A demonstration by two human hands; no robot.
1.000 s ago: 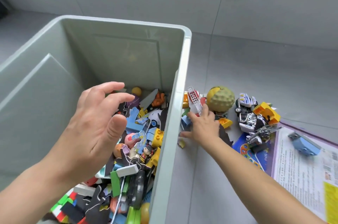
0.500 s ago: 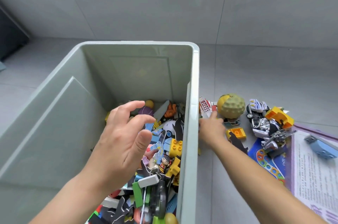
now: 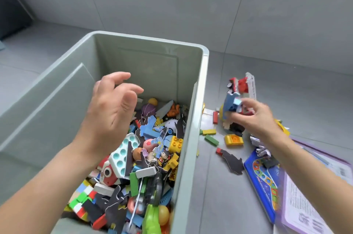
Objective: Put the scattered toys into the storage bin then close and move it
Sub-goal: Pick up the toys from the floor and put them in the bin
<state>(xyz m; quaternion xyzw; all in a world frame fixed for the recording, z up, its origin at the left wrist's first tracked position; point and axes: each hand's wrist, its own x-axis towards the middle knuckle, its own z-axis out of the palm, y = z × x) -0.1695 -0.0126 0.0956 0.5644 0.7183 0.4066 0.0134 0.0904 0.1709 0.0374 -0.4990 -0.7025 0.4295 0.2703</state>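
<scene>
Grey floor [image 3: 219, 205]; right hand [image 3: 257, 118] grips toys [image 3: 232, 103].

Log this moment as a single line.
phase: gathering | left hand: open over storage bin, empty | right hand: grips toy bundle outside bin | on floor: green block, yellow brick, black puzzle piece | bin: no lid on

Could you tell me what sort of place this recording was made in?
Probably a room in a home, perhaps a child's play area: the grey tiled floor carries a storage bin holding mixed toys, with a yellow brick and a blue picture book lying loose beside it.
</scene>
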